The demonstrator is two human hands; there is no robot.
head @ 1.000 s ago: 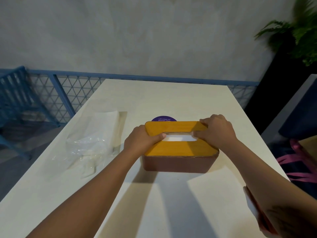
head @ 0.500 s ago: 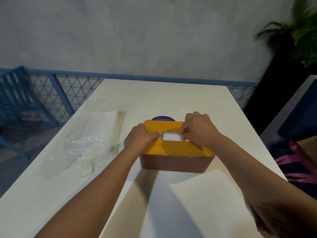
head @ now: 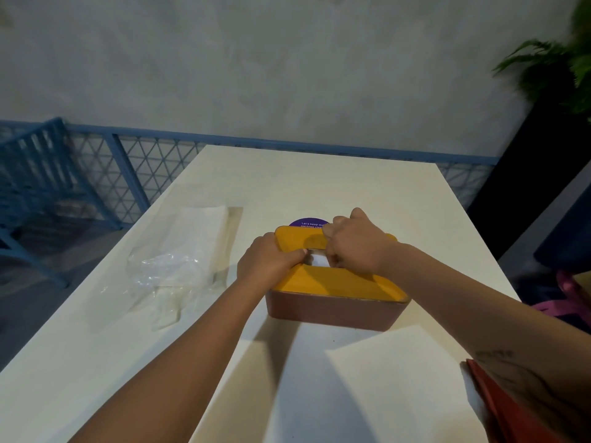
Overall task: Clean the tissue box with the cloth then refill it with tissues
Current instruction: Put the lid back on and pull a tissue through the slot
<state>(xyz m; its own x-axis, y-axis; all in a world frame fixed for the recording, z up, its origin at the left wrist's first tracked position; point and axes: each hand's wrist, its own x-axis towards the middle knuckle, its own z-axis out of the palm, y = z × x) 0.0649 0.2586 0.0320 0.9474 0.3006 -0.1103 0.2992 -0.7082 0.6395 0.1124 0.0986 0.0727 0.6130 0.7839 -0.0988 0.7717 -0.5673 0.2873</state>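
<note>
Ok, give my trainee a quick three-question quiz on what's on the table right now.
1. True or false: the yellow lid sits on the tissue box.
2. Which hand pinches at the white tissue in the slot?
3. What lies left of the box: A) a mug, B) clear plastic wrapper, C) a sponge?

Key: 1 true. 2 the right hand; the left hand steadies the lid. 3 B.

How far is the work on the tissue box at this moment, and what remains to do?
Done, it seems: the brown tissue box is closed under its yellow wooden lid, and the clear plastic wrapper lies opened on the white table. In hand: the left hand steadies the lid while the right hand works at a white tissue in the slot. Left: drawing that tissue up.
</note>
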